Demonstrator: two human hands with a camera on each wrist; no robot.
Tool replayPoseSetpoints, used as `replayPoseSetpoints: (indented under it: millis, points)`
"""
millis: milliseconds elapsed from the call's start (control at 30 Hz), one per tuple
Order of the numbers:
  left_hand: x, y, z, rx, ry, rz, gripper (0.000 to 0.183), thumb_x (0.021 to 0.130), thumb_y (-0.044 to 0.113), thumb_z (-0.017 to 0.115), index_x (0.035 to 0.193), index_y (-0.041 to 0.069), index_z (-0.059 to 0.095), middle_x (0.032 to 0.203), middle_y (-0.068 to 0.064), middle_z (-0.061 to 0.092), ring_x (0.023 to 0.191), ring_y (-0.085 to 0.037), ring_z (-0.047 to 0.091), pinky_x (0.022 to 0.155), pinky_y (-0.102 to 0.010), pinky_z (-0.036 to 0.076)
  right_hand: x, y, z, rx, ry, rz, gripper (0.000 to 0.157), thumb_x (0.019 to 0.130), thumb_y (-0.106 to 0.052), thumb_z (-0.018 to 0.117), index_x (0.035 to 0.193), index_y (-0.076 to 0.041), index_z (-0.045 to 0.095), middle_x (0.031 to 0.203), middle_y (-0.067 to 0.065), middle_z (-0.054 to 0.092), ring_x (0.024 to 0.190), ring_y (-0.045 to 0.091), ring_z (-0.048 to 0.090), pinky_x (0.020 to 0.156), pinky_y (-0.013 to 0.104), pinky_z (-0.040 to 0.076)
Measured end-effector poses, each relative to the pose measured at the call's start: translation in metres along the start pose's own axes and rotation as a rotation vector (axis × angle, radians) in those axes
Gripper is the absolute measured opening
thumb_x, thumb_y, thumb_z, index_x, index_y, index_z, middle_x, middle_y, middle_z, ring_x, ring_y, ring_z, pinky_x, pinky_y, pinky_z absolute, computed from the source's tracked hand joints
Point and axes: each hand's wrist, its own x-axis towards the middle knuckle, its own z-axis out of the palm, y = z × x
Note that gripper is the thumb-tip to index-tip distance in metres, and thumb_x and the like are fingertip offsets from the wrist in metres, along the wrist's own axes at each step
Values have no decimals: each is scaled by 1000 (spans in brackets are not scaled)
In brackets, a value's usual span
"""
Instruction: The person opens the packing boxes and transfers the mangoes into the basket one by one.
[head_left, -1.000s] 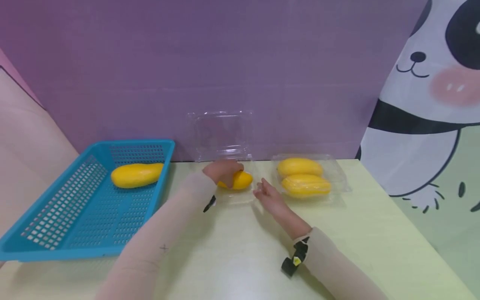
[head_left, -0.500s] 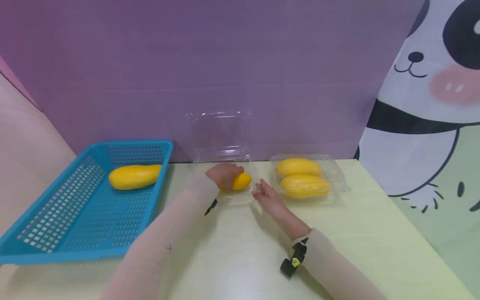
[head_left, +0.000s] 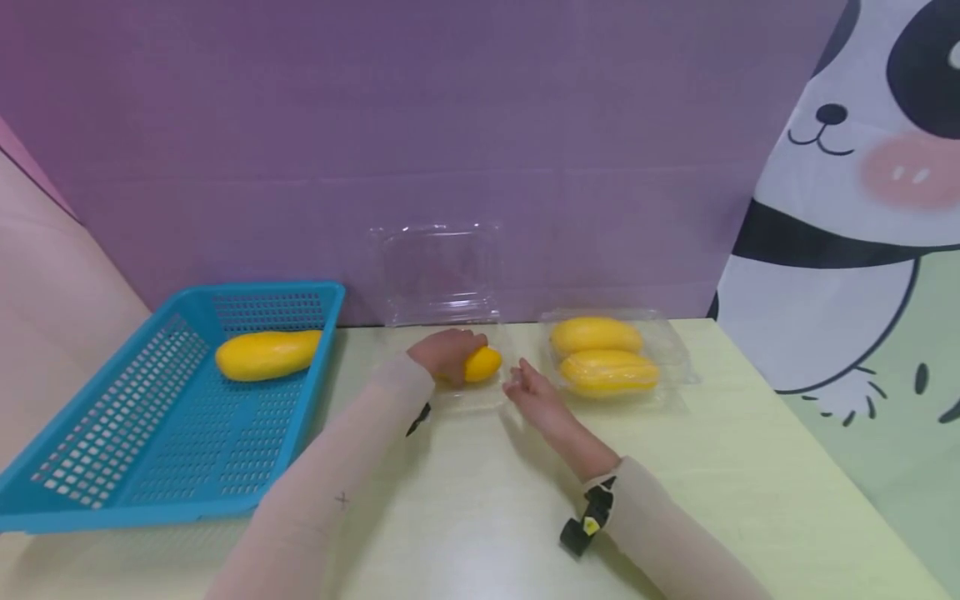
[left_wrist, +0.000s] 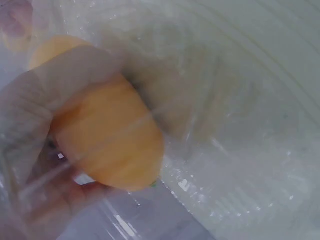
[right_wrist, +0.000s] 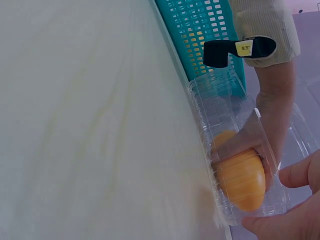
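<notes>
A smooth yellow-orange oval fruit (left_wrist: 115, 140) lies in an open clear plastic clamshell box (right_wrist: 202, 100), its lid (head_left: 438, 271) standing up behind. My left hand (head_left: 446, 354) reaches into the box and grips the fruit, fingers curled round its rear half. In the left wrist view, a small green spot marks the fruit's tip. At the box's right end is my right hand (head_left: 536, 396); in the right wrist view its thumb and finger (right_wrist: 297, 172) are spread at the end wall, with nothing held between them.
To the right, a second clear box (head_left: 678, 354) holds two yellow oblong fruits (head_left: 596, 335). A blue perforated basket (head_left: 187, 500) stands at the left with one larger yellow fruit (head_left: 266, 356) inside. A purple backdrop (head_left: 450, 125) rises behind the pale table (head_left: 465, 517).
My left hand has shifted slightly over the fruit and covers more of it. My right hand stays at the box's end. The view has drifted slightly.
</notes>
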Motion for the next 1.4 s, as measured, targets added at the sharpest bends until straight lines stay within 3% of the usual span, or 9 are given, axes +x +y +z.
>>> replayPoseSetpoints:
  millis: [467, 800, 1000, 1400]
  points:
    - [0, 1, 2, -18, 11, -26, 62, 76, 14, 76, 131, 19, 47, 114, -5, 59, 100, -21, 54, 102, -40, 43, 1, -2, 0, 10, -1, 23, 65, 98, -15, 46, 149, 4, 10, 150, 23, 27, 134, 38, 37, 113, 49, 25]
    - [-6, 2, -1, 53, 22, -13, 60, 79, 20, 75, 132, 21, 48, 117, -4, 60, 102, -21, 54, 103, -39, 43, -1, -1, -1, 13, 1, 11, 65, 97, -14, 46, 148, 6, 10, 149, 26, 27, 137, 39, 31, 113, 49, 24]
    - [-11, -1, -12, 33, 34, -8, 54, 77, 18, 77, 125, 20, 53, 109, 1, 61, 97, -19, 53, 103, -38, 42, -2, -2, -1, 16, 1, 12, 67, 97, -15, 47, 148, 5, 9, 150, 25, 26, 137, 39, 31, 114, 49, 23]
    - [-29, -3, -40, 21, 11, 1, 62, 72, 15, 82, 126, 16, 51, 118, -2, 60, 105, -22, 53, 104, -41, 42, -2, -2, -1, 16, 11, -12, 67, 96, -13, 47, 147, 7, 10, 148, 27, 27, 136, 41, 31, 114, 48, 23]
